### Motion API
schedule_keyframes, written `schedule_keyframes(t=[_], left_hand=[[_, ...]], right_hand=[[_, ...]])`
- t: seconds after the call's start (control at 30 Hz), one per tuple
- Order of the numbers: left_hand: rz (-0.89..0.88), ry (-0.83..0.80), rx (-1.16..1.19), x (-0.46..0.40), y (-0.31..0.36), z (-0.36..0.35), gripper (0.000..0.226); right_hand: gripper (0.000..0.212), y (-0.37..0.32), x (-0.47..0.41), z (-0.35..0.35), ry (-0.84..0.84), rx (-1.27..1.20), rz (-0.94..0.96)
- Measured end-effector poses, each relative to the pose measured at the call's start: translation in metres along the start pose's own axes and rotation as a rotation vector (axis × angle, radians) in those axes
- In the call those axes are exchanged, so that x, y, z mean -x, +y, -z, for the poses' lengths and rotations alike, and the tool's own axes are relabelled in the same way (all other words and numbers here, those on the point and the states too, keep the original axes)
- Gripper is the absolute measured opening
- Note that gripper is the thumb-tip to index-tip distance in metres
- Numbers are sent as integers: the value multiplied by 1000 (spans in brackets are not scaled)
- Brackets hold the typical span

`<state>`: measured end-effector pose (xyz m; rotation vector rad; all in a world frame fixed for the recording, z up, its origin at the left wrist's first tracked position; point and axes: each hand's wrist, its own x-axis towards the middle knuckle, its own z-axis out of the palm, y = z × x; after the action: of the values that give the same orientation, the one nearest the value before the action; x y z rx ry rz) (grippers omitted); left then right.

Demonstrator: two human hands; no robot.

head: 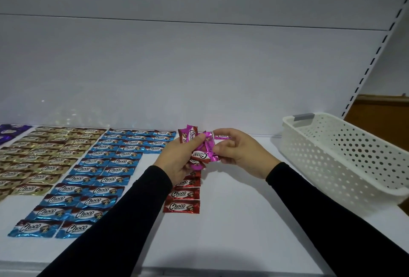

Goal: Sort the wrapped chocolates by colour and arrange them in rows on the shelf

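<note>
L hand (177, 157) grips pink chocolates (200, 155); R hand (239, 152) pinches one pink wrapper (222, 136)

One head-worn wide-angle view, looking forward and down from the shelf's (232, 221) front edge toward its back panel, close enough that both sleeves reach in from the bottom of frame.

Glossy foil chocolates (200, 155), perforated matt plastic basket (336, 161), smooth shelf (232, 221)
</note>
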<state>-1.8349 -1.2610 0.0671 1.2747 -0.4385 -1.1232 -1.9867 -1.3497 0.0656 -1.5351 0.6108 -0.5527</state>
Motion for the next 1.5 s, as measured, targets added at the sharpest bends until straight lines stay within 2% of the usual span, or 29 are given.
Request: schedule_keyframes(t=[0.07, 0.1, 0.17, 0.23, 0.27, 0.33, 0.4, 0.53, 0.6, 0.67, 0.77, 1.03, 1.2, 1.3, 1.33, 1.43, 1.5], left_hand=[[-1, 32, 2, 0, 1, 3, 23], [-2, 46, -1, 0, 1, 4, 22], [0, 63, 4, -1, 3, 5, 21], [-1, 70, -2, -1, 4, 6, 23], [-4, 69, -11, -2, 4, 6, 24], [-8, 59, -19, -2, 4, 7, 27], [-7, 55, -21, -3, 5, 8, 27], [-2, 64, -25, -4, 7, 9, 25], [-2, 56, -32, -4, 6, 7, 23], [-4, 60, -38, -5, 6, 6, 24], [-5, 67, -41, -5, 6, 6, 27], [10, 75, -33, -7, 12, 12, 25], [11, 66, -26, -5, 14, 13, 24], [9, 66, -28, -2, 13, 9, 21], [10, 68, -24, -1, 13, 9, 21], [9, 72, -17, 0, 13, 10, 23], [12, 72, -11, 0, 14, 10, 23]], right_hand=[[38, 2, 0, 6, 36, -10, 27], [30, 3, -1, 8, 80, 68, 65], [11, 7, -3, 15, 237, 482, 169], [14, 17, -6, 23, 322, 986, 270], [18, 21, -6, 25, 295, 1142, 286], [23, 31, -4, 29, 165, 1279, 213], [26, 32, 0, 36, 85, 1245, 130], [29, 28, 12, 48, 261, 1112, 187], [32, 31, 17, 49, 277, 1095, 211], [30, 34, 22, 46, 201, 1120, 230], [31, 43, 20, 37, 58, 1291, 223], [29, 37, -1, 33, 56, 1266, 205], [33, 33, 2, 28, 67, 1259, 246], [29, 28, 0, 32, 177, 1136, 263], [28, 27, -1, 35, 169, 1129, 271], [28, 28, -1, 40, -11, 1226, 204], [31, 32, -1, 40, -31, 1293, 165]])
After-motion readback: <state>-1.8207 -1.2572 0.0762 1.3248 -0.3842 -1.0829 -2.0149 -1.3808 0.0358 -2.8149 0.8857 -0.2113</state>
